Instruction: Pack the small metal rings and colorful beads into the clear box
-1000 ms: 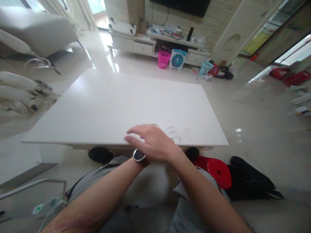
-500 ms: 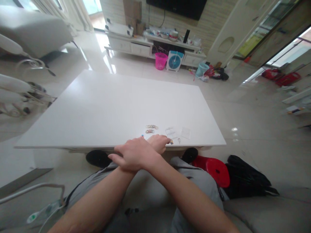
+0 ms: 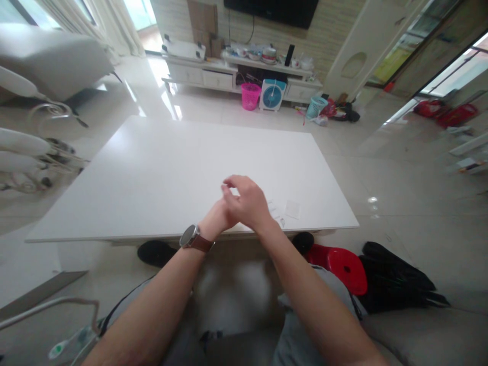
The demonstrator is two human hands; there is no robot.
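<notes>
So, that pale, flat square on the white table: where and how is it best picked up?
Probably by pinching its right edge, coming in low from the right. The pale square looks thin and lies flat on the white table, so its face offers little to grip. The right hand and a small item sit to its left, making that side more awkward.

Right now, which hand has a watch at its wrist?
The left hand, partly covered in this view by the right hand. It wears the brown-strapped watch; the right wrist is bare.
</notes>
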